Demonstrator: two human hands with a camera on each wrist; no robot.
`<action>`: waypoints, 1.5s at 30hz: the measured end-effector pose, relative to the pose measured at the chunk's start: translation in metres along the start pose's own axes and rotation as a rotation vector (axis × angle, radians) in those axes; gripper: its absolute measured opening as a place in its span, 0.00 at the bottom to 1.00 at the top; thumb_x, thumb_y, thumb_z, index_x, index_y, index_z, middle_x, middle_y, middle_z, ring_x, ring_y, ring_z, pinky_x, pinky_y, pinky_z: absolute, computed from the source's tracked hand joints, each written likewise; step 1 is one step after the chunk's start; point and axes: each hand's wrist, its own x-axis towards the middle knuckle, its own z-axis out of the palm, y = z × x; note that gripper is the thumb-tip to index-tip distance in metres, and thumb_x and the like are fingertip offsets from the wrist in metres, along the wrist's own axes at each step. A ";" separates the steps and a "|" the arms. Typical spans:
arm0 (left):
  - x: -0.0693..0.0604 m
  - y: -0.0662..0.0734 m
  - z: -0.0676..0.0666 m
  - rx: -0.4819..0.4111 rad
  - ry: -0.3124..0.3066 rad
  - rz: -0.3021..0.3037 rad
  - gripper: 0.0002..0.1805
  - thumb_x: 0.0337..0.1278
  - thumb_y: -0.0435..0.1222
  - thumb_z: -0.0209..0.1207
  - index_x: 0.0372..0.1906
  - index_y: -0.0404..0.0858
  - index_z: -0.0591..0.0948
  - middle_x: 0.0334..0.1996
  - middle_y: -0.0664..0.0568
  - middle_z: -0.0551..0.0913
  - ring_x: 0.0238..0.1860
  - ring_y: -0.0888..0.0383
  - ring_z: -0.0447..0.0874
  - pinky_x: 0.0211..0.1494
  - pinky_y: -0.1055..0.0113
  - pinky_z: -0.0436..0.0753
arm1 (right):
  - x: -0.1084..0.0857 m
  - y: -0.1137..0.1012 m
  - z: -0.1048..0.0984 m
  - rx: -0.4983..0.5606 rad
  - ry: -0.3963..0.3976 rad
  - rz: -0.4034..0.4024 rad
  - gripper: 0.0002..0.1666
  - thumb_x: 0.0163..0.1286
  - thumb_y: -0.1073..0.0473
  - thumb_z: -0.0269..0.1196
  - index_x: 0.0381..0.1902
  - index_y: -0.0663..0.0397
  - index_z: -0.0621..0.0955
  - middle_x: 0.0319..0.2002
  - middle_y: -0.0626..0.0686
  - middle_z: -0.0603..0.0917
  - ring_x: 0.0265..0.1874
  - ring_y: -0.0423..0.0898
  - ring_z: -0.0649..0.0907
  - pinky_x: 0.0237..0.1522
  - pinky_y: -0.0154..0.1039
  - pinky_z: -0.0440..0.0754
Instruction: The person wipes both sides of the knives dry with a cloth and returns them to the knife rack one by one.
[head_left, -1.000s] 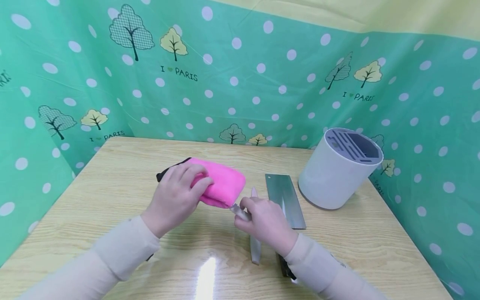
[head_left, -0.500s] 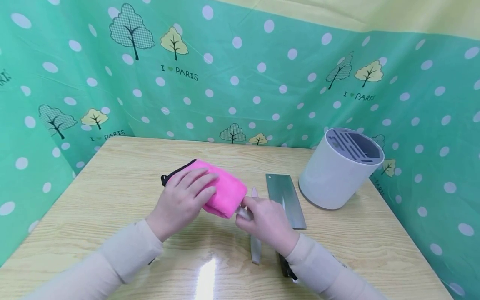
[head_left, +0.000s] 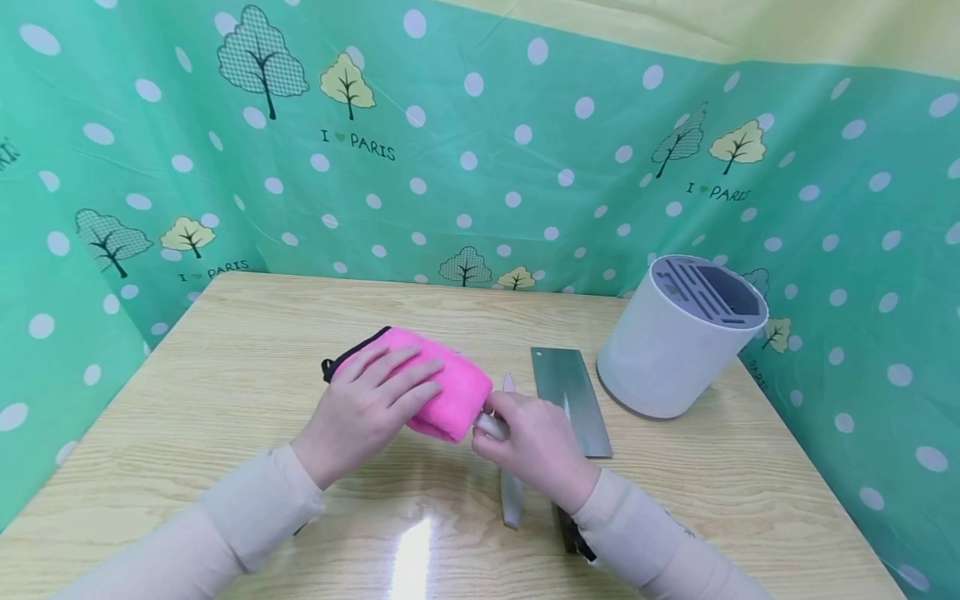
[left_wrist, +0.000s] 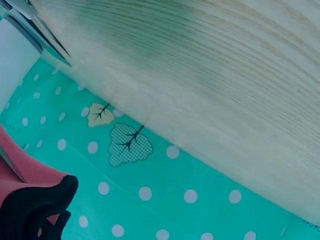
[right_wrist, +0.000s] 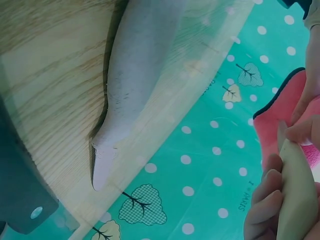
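The pink cloth (head_left: 453,387), folded & edged w/ a black border, is held in the L hand (head_left: 363,404) over the middle part of the wooden table (head_left: 262,333); the fingers of this hand are laid across its top & bent a bit over it, while the thumb is hidden. Whether the table is touched by the cloth underneath cannot be told. In the R hand (head_left: 532,442) a pale-handled tool (head_left: 492,426) is clamped, w/ the fingers curled round the handle, as is seen also in the R wrist view. The handle is pointed toward the cloth, & the far end is covered by it, so the shape there cannot be told. Below the R hand a slender pale utensil (head_left: 511,500) is laid flat on the table, its narrow tip turned toward the curtain (head_left: 450,175); it is partly covered by the hand in the head view. Just to the right of it, a cleaver (head_left: 566,375) w/ a small hole in one corner is seen lying flat. A dark handle (head_left: 564,529) is partly hidden by the R sleeve (head_left: 637,525); to which blade it belongs cannot be told. Just beside the cleaver, a white round holder (head_left: 660,358) w/ a grey slotted top is placed upright, near the R rear corner.
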 end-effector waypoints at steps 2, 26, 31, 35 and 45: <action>-0.001 0.000 0.000 0.009 0.005 0.010 0.17 0.65 0.34 0.49 0.52 0.46 0.84 0.53 0.56 0.86 0.55 0.50 0.82 0.62 0.53 0.78 | 0.000 0.000 0.000 0.013 -0.001 0.004 0.10 0.51 0.59 0.67 0.23 0.45 0.75 0.14 0.37 0.67 0.15 0.31 0.63 0.16 0.23 0.58; -0.011 0.003 0.001 -0.019 0.019 0.051 0.17 0.63 0.36 0.52 0.53 0.47 0.84 0.52 0.56 0.86 0.52 0.51 0.84 0.57 0.56 0.79 | -0.006 0.004 0.002 0.081 0.061 -0.047 0.06 0.50 0.60 0.69 0.25 0.49 0.80 0.17 0.40 0.75 0.17 0.29 0.65 0.18 0.20 0.63; -0.012 0.002 0.000 -0.030 0.009 0.051 0.17 0.65 0.36 0.51 0.53 0.48 0.84 0.52 0.56 0.86 0.52 0.52 0.83 0.57 0.56 0.79 | -0.007 0.005 0.002 0.084 0.063 -0.055 0.05 0.50 0.60 0.68 0.26 0.49 0.81 0.18 0.40 0.76 0.17 0.30 0.66 0.18 0.20 0.63; -0.013 0.002 -0.001 -0.038 0.003 0.050 0.17 0.64 0.37 0.51 0.53 0.47 0.84 0.53 0.56 0.86 0.53 0.52 0.83 0.58 0.55 0.79 | -0.008 0.006 0.002 0.085 0.069 -0.065 0.05 0.50 0.60 0.68 0.27 0.50 0.82 0.19 0.41 0.78 0.17 0.30 0.67 0.19 0.20 0.64; -0.017 -0.001 -0.002 -0.040 -0.003 0.041 0.18 0.69 0.35 0.47 0.53 0.47 0.84 0.53 0.56 0.86 0.53 0.52 0.83 0.56 0.54 0.79 | -0.010 0.007 0.002 0.088 0.072 -0.069 0.07 0.49 0.58 0.70 0.26 0.51 0.81 0.19 0.41 0.78 0.17 0.30 0.68 0.19 0.19 0.64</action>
